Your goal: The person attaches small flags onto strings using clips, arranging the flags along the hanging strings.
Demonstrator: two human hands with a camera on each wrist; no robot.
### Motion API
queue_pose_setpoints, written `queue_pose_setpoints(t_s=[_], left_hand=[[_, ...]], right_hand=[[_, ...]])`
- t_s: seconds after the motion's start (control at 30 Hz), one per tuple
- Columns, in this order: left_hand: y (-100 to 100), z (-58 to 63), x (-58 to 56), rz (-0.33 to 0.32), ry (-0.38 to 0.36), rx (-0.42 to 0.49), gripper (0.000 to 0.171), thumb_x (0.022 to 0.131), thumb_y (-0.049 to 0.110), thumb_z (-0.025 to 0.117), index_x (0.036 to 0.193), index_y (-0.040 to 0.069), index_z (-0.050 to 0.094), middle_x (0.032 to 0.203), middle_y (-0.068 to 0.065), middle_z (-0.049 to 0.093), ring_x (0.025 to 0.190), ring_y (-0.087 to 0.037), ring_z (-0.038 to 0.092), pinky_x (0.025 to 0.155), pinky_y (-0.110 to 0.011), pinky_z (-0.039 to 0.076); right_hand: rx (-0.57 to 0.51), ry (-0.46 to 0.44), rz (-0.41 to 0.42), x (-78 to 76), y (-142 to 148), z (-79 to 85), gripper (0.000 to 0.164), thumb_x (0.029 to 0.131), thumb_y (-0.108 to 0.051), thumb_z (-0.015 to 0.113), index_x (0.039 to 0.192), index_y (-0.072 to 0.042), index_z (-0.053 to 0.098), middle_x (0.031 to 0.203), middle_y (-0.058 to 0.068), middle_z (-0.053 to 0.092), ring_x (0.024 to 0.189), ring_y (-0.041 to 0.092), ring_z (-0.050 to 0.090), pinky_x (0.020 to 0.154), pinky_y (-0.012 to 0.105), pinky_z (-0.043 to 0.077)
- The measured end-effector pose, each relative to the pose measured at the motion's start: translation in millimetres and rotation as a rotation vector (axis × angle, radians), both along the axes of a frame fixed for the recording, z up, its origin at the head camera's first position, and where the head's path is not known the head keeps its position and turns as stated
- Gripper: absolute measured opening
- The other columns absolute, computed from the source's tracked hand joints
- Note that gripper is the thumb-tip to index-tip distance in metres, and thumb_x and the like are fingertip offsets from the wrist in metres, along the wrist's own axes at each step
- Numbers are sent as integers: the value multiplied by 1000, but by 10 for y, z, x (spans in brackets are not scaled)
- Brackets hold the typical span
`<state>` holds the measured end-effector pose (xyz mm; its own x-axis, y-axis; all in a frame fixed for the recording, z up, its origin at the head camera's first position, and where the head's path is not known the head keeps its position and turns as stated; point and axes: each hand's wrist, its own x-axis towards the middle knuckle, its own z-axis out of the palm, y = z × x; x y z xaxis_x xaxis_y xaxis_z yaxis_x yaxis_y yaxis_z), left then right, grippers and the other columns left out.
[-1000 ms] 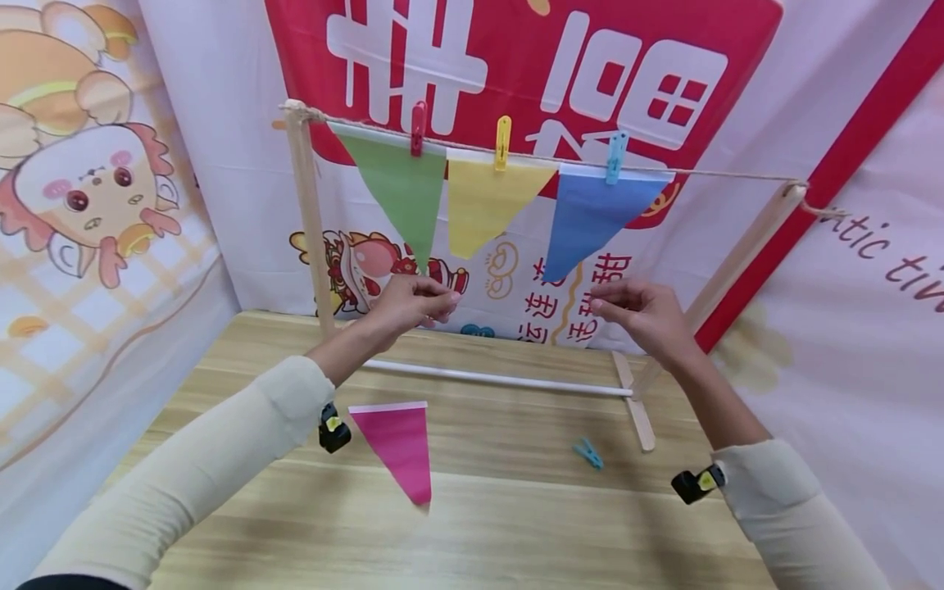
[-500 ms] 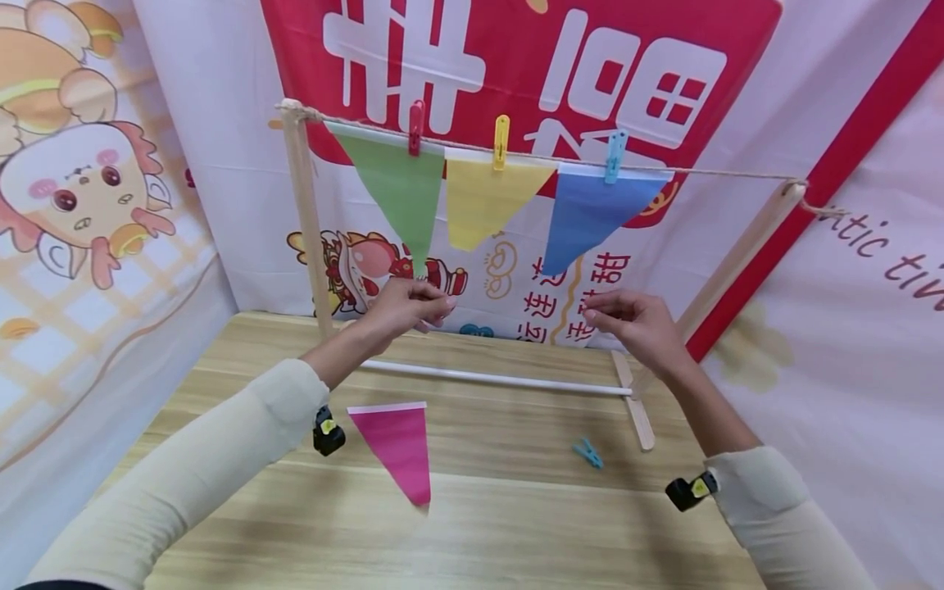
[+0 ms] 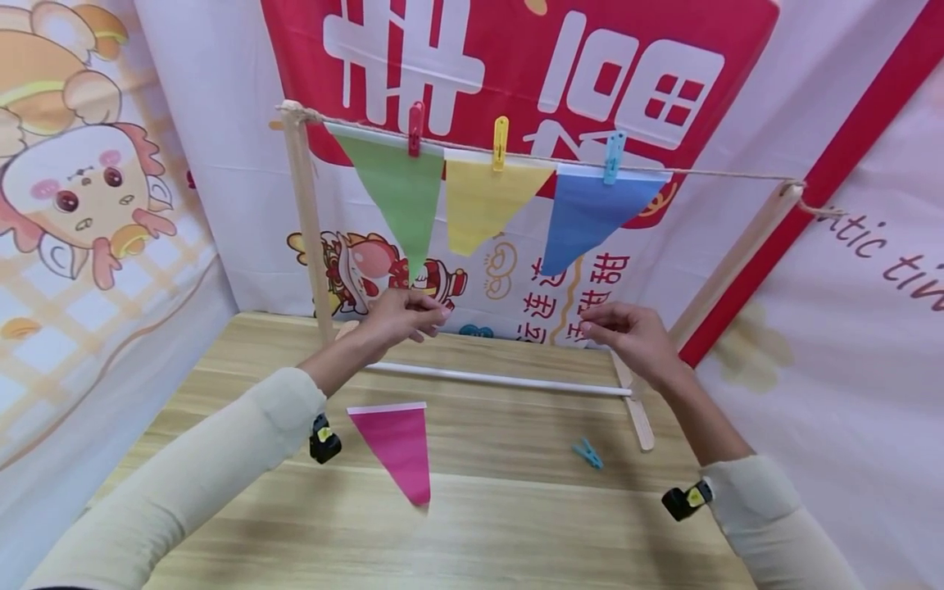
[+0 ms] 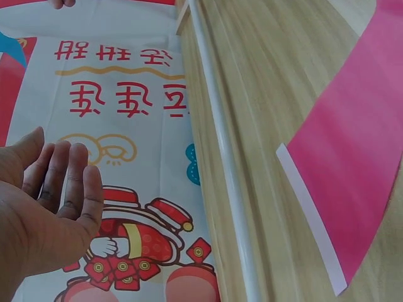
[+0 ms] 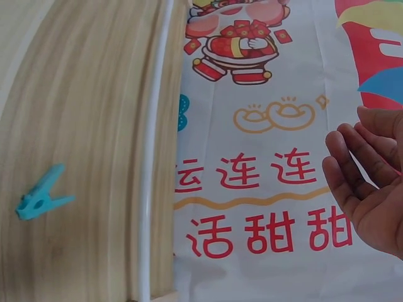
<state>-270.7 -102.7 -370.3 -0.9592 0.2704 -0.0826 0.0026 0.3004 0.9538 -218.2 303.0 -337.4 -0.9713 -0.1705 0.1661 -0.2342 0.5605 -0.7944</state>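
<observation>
My left hand [image 3: 401,318] hovers below the green pennant [image 3: 394,184], its fingers loosely bent with nothing in them. Opposite it, my right hand [image 3: 633,336] is in the air under the blue pennant [image 3: 596,220], likewise holding nothing; the right wrist view shows its relaxed fingers [image 5: 356,157]. The green pennant hangs from the string by a red clothespin [image 3: 416,129], the yellow pennant [image 3: 490,201] by a yellow clothespin [image 3: 500,143], the blue one by a light blue clothespin [image 3: 614,157]. On the table lie a pink pennant [image 3: 398,451] with a white top edge and a teal clothespin [image 3: 587,453].
Two wooden posts, left [image 3: 306,221] and right [image 3: 726,262], carry the string [image 3: 730,174]. A white rod [image 3: 501,378] runs low between them above the wooden table [image 3: 516,533]. Printed cloth [image 3: 243,147] hangs behind and at the sides.
Both hands have sunk a little and shifted slightly left in the head view, moving away from the hanging pennants. The pennants sway slightly; the pink pennant and teal clothespin stay put.
</observation>
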Motion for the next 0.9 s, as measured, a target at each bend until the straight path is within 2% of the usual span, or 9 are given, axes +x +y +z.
queue_pose_setpoints(t_s=[0.2,0.43,0.6,0.7,0.9], left_hand=[[-44,-92,17,-15,-13,-25,34,111,29,76,132,3,77,128,-17,80,115,-34,80,95,-38,68],[-93,-162,37,-40,-11,-60,36,112,30,74,134,1,76,130,-19,80,106,-25,81,97,-42,69],[-119,-209,46,-44,-5,-81,36,113,30,73,134,1,77,130,-18,80,112,-31,82,96,-41,69],[-135,-248,55,-50,-9,-87,36,112,29,74,135,1,76,129,-18,81,115,-34,81,98,-45,68],[-154,-346,55,-66,-12,-78,34,112,25,74,135,-1,76,121,-15,83,110,-33,81,103,-54,65]], right_hand=[[9,-25,11,14,13,-120,33,108,-26,80,133,-3,79,127,23,82,96,4,76,86,17,63],[25,-53,23,36,40,-288,34,109,-28,79,134,-5,79,125,20,82,96,6,75,85,20,63],[40,-66,29,61,71,-386,32,109,-26,79,133,-5,79,123,19,82,96,6,74,84,20,62],[40,-77,29,76,90,-447,31,109,-24,78,134,-5,79,123,19,82,97,5,75,85,20,63],[10,-104,18,90,121,-584,32,107,-22,80,132,-2,79,122,22,82,99,10,78,87,23,65]])
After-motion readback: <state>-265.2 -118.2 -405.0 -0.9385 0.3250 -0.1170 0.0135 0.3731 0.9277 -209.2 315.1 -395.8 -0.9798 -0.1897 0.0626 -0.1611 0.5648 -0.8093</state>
